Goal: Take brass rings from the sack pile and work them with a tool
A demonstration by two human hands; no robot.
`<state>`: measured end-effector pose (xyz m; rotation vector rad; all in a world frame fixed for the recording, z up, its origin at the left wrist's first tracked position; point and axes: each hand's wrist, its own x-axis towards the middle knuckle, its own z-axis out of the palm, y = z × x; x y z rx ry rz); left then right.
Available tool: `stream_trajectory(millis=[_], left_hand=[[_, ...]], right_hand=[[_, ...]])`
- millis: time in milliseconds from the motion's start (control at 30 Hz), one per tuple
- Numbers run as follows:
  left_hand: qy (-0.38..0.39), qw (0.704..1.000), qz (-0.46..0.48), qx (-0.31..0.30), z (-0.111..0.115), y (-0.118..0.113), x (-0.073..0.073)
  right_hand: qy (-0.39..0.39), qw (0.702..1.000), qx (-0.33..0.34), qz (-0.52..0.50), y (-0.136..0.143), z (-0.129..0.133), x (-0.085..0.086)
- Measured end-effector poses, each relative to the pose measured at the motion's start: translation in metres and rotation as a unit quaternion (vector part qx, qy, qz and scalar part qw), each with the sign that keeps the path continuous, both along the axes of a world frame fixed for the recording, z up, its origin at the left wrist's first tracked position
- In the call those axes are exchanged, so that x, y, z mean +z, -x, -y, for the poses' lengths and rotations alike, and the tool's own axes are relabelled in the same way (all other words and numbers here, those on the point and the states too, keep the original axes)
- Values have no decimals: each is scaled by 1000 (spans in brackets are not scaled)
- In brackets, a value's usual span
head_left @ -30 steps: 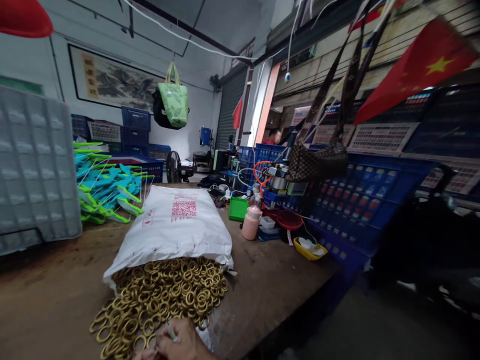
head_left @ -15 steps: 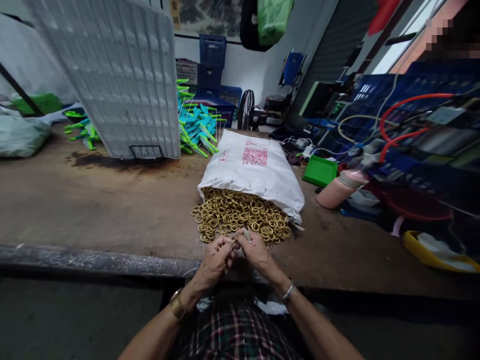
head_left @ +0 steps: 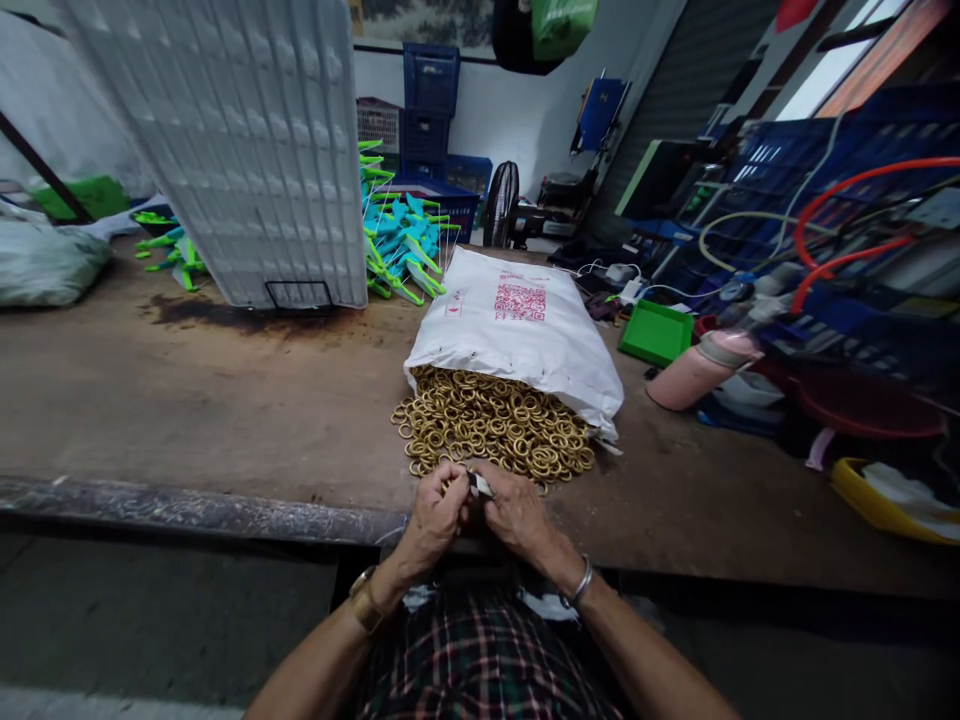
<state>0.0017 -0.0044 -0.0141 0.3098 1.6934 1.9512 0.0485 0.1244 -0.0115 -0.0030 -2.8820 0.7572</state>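
Note:
At the table's near edge, my left hand (head_left: 437, 510) is closed in a pinch on a gold-coloured ring (head_left: 447, 486), mostly hidden by the fingers. My right hand (head_left: 517, 512) meets it fingertip to fingertip. Its thumb and fingers are closed on a small pale flat piece (head_left: 482, 486) with a dark end, too small to name. Just beyond both hands lies a heap of gold rings (head_left: 499, 420), spilling from the open mouth of a white sack (head_left: 487, 330) printed with a red square code.
A ribbed translucent panel (head_left: 247, 150) stands upright on the table (head_left: 187, 400) at the left. Behind it are green and turquoise plastic pieces (head_left: 409, 240). To the right are a green tray (head_left: 656, 332), a pink bottle (head_left: 701, 370) and a yellow basin (head_left: 885, 505).
The view has shifted slightly. My hands have turned a little against each other, and the pale piece in my right hand now points down between them, showing its dark end.

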Motion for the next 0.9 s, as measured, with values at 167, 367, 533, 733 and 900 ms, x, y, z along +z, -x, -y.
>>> stream_trajectory(millis=[167,367,533,733,900], left_hand=[[7,999,-33,-1,1,1,-5],[25,998,-59,2,1,0,-4],[25,996,-89,-13,5,1,-7],[9,997,-37,-71,16,-13,9],[-74,986,118,-95,14,-18,12]], right_hand=[[-10,1000,-22,3,-1,0,1],[6,1000,-19,20,0,-1,2],[10,997,18,70,2,-1,-1],[-65,989,-44,124,6,-4,-3],[-114,981,-124,99,20,-12,2]])
